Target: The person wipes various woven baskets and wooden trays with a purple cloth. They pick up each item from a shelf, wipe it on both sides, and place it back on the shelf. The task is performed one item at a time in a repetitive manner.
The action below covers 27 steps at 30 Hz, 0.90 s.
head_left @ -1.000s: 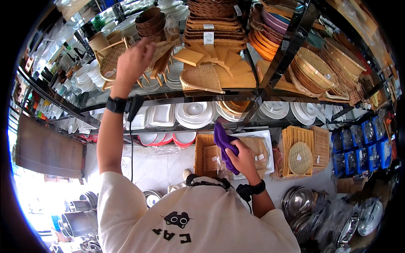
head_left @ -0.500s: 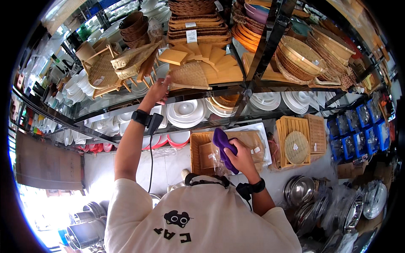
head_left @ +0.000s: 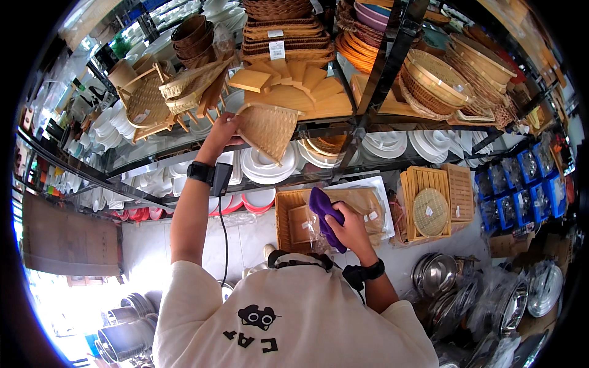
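Observation:
My left hand [head_left: 226,132] is closed on the left edge of a flat woven bamboo tray [head_left: 268,130], roughly three-sided. The tray hangs tilted at the front edge of the shelf, its lower corner in front of the white plates [head_left: 267,164] on the level below. Behind it, a fan of yellowish wooden boards [head_left: 299,80] lies on the shelf. Nearer my body, my right hand [head_left: 350,227] grips a bunched purple cloth [head_left: 325,218]. That cloth is above a plastic-wrapped brown item [head_left: 363,207] beside a rectangular wicker basket [head_left: 289,224].
Stacked wicker trays [head_left: 287,38] stand behind the boards. A dark metal post [head_left: 383,67] rises right of them, beside round woven baskets [head_left: 438,80]. Wooden slatted trays [head_left: 424,184] and blue bins [head_left: 529,165] are to the right. Metal pans [head_left: 437,275] lie lower right, metal pots [head_left: 126,337] lower left.
The woven tray has come up off the boards and tilted downward over the shelf's front edge in my left hand. My right hand and the purple cloth have barely moved.

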Motion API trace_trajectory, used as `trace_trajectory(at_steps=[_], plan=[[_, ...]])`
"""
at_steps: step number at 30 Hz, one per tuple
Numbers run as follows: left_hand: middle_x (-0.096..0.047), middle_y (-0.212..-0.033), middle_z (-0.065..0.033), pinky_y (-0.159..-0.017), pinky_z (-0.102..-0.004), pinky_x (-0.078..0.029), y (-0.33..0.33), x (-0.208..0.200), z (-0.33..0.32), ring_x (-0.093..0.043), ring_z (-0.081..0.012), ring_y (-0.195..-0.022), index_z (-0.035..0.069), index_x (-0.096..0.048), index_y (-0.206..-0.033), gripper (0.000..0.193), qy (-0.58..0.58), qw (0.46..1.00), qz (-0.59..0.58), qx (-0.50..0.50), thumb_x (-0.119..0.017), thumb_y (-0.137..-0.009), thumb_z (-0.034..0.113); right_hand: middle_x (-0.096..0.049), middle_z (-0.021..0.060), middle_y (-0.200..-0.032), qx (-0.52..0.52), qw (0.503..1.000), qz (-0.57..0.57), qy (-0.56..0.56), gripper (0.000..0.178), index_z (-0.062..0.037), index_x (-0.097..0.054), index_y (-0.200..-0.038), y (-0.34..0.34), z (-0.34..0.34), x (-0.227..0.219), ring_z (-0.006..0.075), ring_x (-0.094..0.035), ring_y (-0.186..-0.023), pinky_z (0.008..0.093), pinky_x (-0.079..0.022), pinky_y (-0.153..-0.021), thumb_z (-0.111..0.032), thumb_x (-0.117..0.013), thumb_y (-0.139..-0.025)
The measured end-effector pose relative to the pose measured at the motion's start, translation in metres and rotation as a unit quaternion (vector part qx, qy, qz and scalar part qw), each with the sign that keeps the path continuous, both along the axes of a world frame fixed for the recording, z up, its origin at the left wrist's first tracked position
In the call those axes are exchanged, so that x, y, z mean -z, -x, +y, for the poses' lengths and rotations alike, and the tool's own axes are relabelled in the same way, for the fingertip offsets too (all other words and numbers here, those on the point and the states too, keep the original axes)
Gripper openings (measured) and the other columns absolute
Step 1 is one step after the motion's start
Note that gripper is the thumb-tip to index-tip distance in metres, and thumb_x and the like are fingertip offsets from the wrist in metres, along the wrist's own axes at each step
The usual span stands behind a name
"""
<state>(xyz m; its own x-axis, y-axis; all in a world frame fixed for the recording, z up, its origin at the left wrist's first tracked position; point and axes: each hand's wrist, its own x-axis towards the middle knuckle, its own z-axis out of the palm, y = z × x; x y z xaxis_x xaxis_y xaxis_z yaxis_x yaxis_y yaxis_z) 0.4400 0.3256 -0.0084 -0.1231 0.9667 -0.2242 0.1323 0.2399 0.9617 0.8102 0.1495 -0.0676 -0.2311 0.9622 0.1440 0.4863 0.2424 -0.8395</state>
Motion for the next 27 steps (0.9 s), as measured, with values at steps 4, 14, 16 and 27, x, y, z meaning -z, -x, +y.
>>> trace_trajectory(at_steps=[4, 14, 16, 27], plan=[[-0.060, -0.107, -0.0121, -0.075, -0.0304, -0.058, -0.004, -0.014, -0.021, -0.064, -0.0172, -0.089, 0.003, -0.048, -0.124, 0.040, -0.017, 0.999, -0.045, 0.004, -0.056, -0.092, 0.024, -0.065, 0.0185, -0.091, 0.002, 1.000, 0.016, -0.001, 0.023, -0.0006, -0.059, -0.099, 0.001, 0.004, 0.003, 0.0352, -0.065, -0.083, 0.0379, -0.050, -0.075, -0.017, -0.067, -0.085], [-0.051, -0.128, -0.0069, -0.098, -0.0355, -0.044, -0.030, -0.023, -0.096, -0.051, -0.0172, -0.117, 0.007, -0.040, -0.139, 0.051, 0.017, 0.962, -0.231, 0.142, -0.053, -0.092, 0.018, -0.065, 0.0173, -0.099, -0.034, 0.988, 0.148, -0.002, 0.030, 0.0006, -0.059, -0.109, 0.014, 0.029, -0.055, 0.0316, -0.065, -0.090, 0.0356, -0.049, -0.081, -0.019, -0.067, -0.089], [-0.051, -0.128, -0.0070, -0.100, -0.0358, -0.043, -0.055, -0.027, -0.106, -0.051, -0.0179, -0.118, 0.007, -0.040, -0.137, 0.048, 0.026, 0.962, -0.224, 0.157, -0.054, -0.092, 0.018, -0.064, 0.0182, -0.102, -0.065, 0.990, 0.118, -0.031, 0.030, 0.0005, -0.059, -0.109, 0.024, 0.038, -0.060, 0.0330, -0.064, -0.093, 0.0364, -0.049, -0.082, -0.020, -0.066, -0.088], [-0.059, -0.108, -0.0080, -0.087, -0.0271, -0.044, -0.106, -0.034, -0.136, -0.053, -0.0102, -0.100, 0.010, -0.028, -0.135, 0.056, -0.056, 0.956, -0.157, 0.240, -0.066, -0.093, 0.012, -0.063, 0.0220, -0.097, -0.078, 0.981, 0.134, -0.121, 0.029, -0.0005, -0.059, -0.113, 0.086, 0.052, -0.061, 0.0417, -0.060, -0.091, 0.0447, -0.047, -0.080, -0.014, -0.062, -0.088]])
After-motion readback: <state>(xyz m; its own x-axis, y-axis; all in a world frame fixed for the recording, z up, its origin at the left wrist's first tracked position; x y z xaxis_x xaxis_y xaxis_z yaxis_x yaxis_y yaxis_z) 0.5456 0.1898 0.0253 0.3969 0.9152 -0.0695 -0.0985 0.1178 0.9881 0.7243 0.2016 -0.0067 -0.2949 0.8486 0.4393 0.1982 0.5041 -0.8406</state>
